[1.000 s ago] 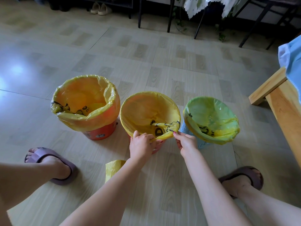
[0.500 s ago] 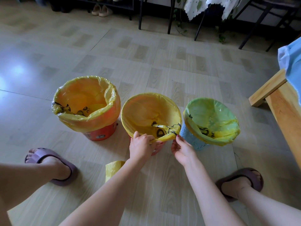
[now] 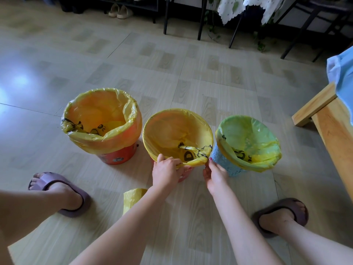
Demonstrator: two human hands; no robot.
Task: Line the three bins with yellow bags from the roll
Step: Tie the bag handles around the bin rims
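Three bins stand in a row on the floor, each with a yellow bag over its rim: an orange-red bin (image 3: 116, 155) at left, a middle bin (image 3: 183, 174) and a blue mesh bin (image 3: 222, 159) at right. The middle bin's yellow bag (image 3: 172, 131) has a black-printed fold bunched at its near rim. My left hand (image 3: 166, 171) is shut on that near rim. My right hand (image 3: 214, 174) touches the fold's right end with a fingertip, its fingers loose. The yellow bag roll (image 3: 131, 198) lies on the floor under my left forearm.
My feet in purple slippers rest at left (image 3: 57, 192) and right (image 3: 280, 215). A wooden bench (image 3: 332, 131) with a blue cloth stands at the right. Black furniture legs and shoes (image 3: 120, 11) line the far wall.
My right hand has let go of the bag's fold and drawn down and back, now only touching it. My left hand has kept its hold on the rim.
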